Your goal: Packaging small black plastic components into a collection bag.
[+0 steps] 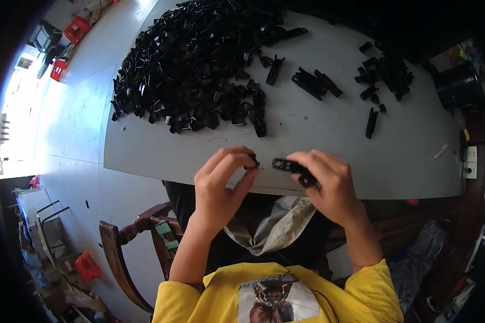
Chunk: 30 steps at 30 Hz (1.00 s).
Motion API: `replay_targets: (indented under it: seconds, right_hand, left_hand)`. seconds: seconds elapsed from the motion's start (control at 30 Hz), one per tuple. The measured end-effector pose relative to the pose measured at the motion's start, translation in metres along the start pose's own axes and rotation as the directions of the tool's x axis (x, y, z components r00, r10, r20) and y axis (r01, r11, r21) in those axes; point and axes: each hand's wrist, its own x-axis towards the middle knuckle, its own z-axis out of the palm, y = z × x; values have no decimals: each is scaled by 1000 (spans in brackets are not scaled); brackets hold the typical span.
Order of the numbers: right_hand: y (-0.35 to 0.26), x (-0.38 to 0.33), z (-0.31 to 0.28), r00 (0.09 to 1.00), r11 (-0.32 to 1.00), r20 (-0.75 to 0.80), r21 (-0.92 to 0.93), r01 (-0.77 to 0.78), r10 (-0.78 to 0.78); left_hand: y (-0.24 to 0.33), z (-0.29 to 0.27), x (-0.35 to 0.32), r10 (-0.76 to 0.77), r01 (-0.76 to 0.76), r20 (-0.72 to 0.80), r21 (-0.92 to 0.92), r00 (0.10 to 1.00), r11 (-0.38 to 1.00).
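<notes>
Hands pinch black plastic: left hand (221, 180) a small piece (253, 159), right hand (328, 183) a long clip (291, 167).

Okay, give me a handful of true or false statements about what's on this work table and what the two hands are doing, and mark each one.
1. The right hand holds a long black plastic part. True.
2. The left hand lies flat on the table. False: it is raised at the near edge, pinching a small black piece in its fingertips.
3. The big pile of black parts sits toward the table's far left. True.
4. The smaller cluster of black parts is white. False: it is black too.
5. A wooden chair stands on the table. False: it stands on the floor, below the table's near edge.
</notes>
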Motion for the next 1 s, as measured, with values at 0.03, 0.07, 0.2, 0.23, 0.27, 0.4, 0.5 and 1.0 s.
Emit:
replay_targets:
  seconds: [0.03,0.07,0.2,0.23,0.27,0.4,0.5,1.0]
  right_hand:
    - [-5,0,-3,1000,1000,14,-15,20,-20]
    - [-8,1,-4,999,999,29,-30,41,-40]
    - [-14,1,-9,997,996,49,-66,64,-61]
    - [-16,1,-10,996,995,52,-69,77,-74]
    - [-16,1,-10,995,993,56,-72,90,-86]
    - [-13,-2,-9,990,990,90,-76,118,-111]
    - [-14,-4,-8,991,994,74,15,109,-110]
    - [-20,-11,21,972,995,225,-42,85,-73]
  left_hand:
    - [3,-3,-4,-9,10,26,-44,1000,999]
    - [6,-5,-7,-11,12,27,-44,1000,999]
    - [13,-9,-11,10,-3,60,-108,998,994]
    - [14,-10,-12,23,-15,61,-119,998,993]
    - [15,-10,-12,35,-27,62,-130,997,991]
    - [15,-13,-13,92,-79,80,-155,993,985]
    - [16,-13,-15,84,-57,122,-212,989,976]
    - [12,17,3,120,-95,51,-344,991,934]
